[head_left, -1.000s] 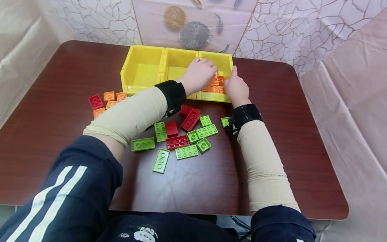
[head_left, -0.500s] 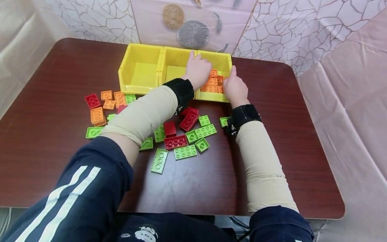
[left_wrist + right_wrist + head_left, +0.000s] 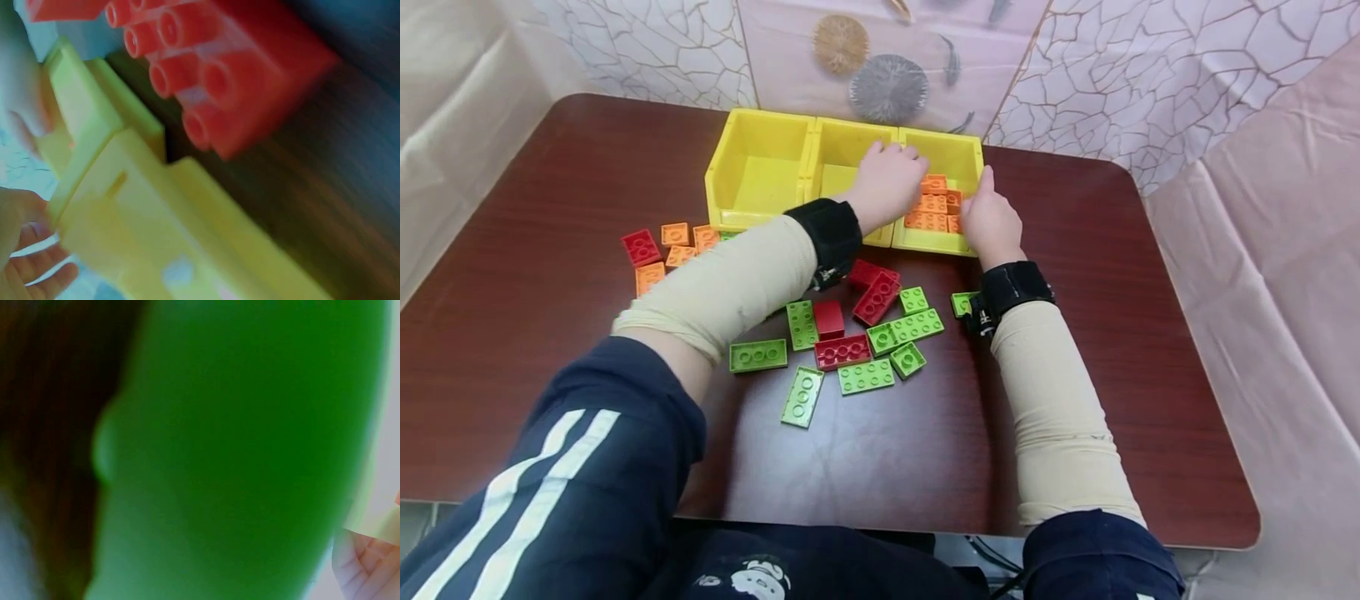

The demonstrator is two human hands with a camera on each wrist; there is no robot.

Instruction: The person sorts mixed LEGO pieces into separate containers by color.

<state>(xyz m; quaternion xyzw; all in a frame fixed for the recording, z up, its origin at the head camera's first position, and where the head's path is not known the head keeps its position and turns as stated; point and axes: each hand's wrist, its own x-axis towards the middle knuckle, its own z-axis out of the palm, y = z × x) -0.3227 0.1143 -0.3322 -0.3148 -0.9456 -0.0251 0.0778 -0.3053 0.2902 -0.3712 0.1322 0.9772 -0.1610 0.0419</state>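
A row of 3 yellow bins (image 3: 752, 175) stands at the back of the table. My left hand (image 3: 887, 185) is over the divider between the middle and right bins. In the left wrist view, the loose fingers (image 3: 53, 269) of that hand lie by a yellow wall, with no brick seen in them. At the outer side of the right bin (image 3: 936, 243), my right hand (image 3: 992, 221) holds its wall, thumb side up. Between the hands, several orange bricks (image 3: 931, 204) lie inside that bin. A blurred green brick (image 3: 237, 450) fills most of the right wrist view.
Red bricks (image 3: 876, 298) and green bricks (image 3: 865, 377) are scattered in front of the bins. To the left lie orange bricks (image 3: 675, 234) and a red brick (image 3: 641, 247). The left forearm covers part of the pile. A patterned cloth (image 3: 1067, 75) hangs behind the table.
My left hand and forearm shifted right, then back left; a finger stretched upward half a second ago is now lower. The right hand stays at the bin's side. The head view sways slightly.
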